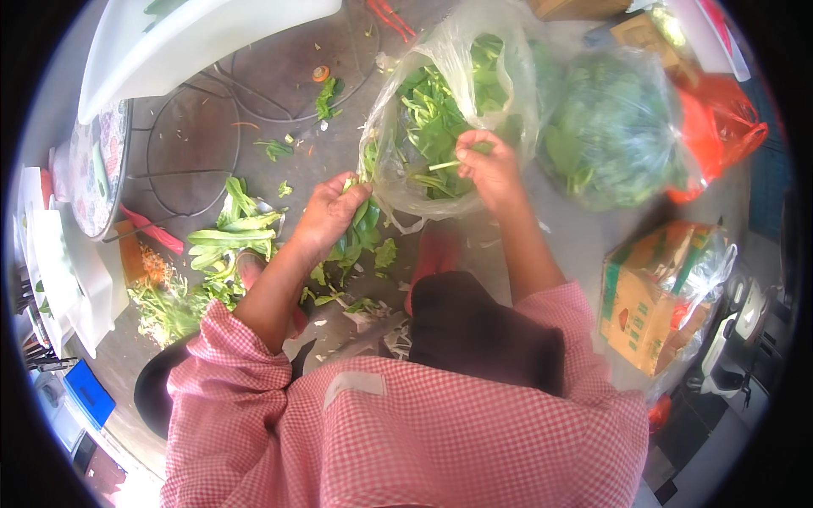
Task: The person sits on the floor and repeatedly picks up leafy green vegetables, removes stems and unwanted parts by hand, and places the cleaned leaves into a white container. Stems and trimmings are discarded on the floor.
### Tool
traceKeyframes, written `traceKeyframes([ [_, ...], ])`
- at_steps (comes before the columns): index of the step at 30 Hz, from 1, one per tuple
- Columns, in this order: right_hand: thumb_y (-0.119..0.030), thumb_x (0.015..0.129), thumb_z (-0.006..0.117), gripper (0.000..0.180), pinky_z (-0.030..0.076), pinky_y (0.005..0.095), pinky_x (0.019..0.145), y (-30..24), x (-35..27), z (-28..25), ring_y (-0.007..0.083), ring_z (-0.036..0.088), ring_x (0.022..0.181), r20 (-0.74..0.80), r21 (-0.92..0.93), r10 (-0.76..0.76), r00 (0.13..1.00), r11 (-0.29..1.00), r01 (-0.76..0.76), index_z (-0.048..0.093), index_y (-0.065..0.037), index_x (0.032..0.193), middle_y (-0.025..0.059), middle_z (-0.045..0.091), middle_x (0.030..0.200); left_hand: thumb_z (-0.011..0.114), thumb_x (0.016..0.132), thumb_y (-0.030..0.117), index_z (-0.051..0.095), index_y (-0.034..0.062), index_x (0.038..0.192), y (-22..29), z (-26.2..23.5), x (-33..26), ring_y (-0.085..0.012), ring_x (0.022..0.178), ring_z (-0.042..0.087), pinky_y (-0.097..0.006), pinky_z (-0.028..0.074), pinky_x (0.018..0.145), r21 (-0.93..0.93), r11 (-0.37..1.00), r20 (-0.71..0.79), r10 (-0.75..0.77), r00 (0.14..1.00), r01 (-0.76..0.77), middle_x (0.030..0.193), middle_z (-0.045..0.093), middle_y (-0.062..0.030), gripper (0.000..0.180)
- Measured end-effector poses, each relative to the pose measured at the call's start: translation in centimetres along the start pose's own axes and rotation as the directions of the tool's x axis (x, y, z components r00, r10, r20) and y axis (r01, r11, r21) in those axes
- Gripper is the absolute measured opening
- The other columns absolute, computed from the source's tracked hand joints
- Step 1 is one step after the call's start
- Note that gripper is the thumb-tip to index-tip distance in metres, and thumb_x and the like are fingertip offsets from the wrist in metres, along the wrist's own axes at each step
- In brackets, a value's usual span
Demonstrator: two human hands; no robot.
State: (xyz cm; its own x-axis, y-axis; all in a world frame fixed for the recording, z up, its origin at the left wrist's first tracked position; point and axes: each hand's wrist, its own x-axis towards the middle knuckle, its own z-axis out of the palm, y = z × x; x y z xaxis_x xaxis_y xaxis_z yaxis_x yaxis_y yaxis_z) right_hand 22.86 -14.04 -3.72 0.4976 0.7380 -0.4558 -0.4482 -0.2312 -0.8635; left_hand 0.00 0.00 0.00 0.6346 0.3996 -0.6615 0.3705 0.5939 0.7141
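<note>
Bright daylight — soft, fisheye-warped edges.

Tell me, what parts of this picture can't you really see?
- Head view: the left hand's fingertips are buried in the bunch of greens it grips.
- The second bag is cloudy plastic, so its leaves blur together.
- The cardboard box is wrapped in plastic; its contents are hidden.
- The white tub is cut off by the top edge.
- The right hand covers part of a stem.

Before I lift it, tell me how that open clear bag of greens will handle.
The open clear bag would probably sag and fold, since its thin film is already crumpled. It looks light for its bulk: loose leafy greens fill it. With the mouth open where the right hand reaches in, leaves may spill if it tips.
</note>
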Motion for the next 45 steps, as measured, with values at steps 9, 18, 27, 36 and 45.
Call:
traceKeyframes([
  [9, 0.001, 0.079, 0.060, 0.029, 0.050, 0.0294, 0.072, 3.5, -1.5, 3.5, 0.0189, 0.060, 0.084, 0.432, -0.346, 0.171, 0.886, 0.938, -0.012, 0.057, -0.001, 0.108, 0.0115, 0.061, 0.096, 0.055, 0.088, 0.017, 0.061, 0.0021, 0.091, 1.7, -1.5, -0.2, -0.0102, 0.062, 0.055, -0.024, 0.046, 0.054, -0.034, 0.992, -0.256, 0.111, 0.960, -0.124, 0.075, 0.060, -0.0028, 0.016],
  [18, -0.005, 0.076, 0.059, 0.026, 0.048, 0.0352, 0.083, 1.8, 5.2, 3.8, 0.0238, 0.059, 0.100, 0.200, -0.891, -0.351, 0.915, 0.323, 0.319, 0.062, -0.004, 0.102, 0.0115, 0.060, 0.114, 0.054, 0.087, 0.015, 0.062, 0.0025, 0.092, 0.3, -4.7, 0.4, -0.0099, 0.060, 0.054, -0.024, 0.046, 0.053, -0.033, 0.993, -0.360, 0.097, 0.928, -0.117, 0.074, 0.059, -0.0023, 0.015],
  [27, -0.012, 0.079, 0.057, 0.027, 0.049, 0.0392, 0.080, 5.7, 10.2, 3.1, 0.0285, 0.053, 0.106, -0.012, -0.992, -0.180, 0.984, -0.122, -0.034, 0.055, -0.007, 0.105, 0.0096, 0.056, 0.113, 0.054, 0.088, 0.014, 0.061, 0.0008, 0.095, -0.5, -5.3, 0.9, -0.0108, 0.062, 0.055, -0.025, 0.047, 0.054, -0.076, 0.992, -0.373, 0.061, 0.926, -0.097, 0.077, 0.059, -0.0033, 0.017],
  [36, -0.014, 0.066, 0.061, 0.016, 0.039, 0.0396, 0.080, 6.8, 3.2, 3.8, 0.0247, 0.049, 0.092, 0.609, -0.776, -0.155, 0.778, -0.321, 0.543, 0.066, -0.009, 0.080, 0.0049, 0.056, 0.086, 0.053, 0.088, 0.013, 0.062, 0.0013, 0.093, -0.8, -3.5, 0.5, -0.0103, 0.063, 0.055, -0.024, 0.046, 0.060, -0.076, 0.994, -0.286, 0.057, 0.957, -0.082, 0.077, 0.060, -0.0029, 0.015],
  [45, -0.011, 0.063, 0.061, 0.018, 0.034, 0.0404, 0.089, 5.1, 1.1, 2.2, 0.0253, 0.050, 0.100, 0.568, -0.822, -0.282, 0.773, -0.240, 0.516, 0.065, -0.007, 0.080, 0.0054, 0.063, 0.086, 0.055, 0.089, 0.022, 0.060, 0.0019, 0.100, -0.4, -2.3, 0.0, -0.0138, 0.067, 0.058, -0.027, 0.048, 0.059, -0.034, 0.997, -0.189, 0.059, 0.980, -0.067, 0.078, 0.062, -0.0063, 0.023],
])
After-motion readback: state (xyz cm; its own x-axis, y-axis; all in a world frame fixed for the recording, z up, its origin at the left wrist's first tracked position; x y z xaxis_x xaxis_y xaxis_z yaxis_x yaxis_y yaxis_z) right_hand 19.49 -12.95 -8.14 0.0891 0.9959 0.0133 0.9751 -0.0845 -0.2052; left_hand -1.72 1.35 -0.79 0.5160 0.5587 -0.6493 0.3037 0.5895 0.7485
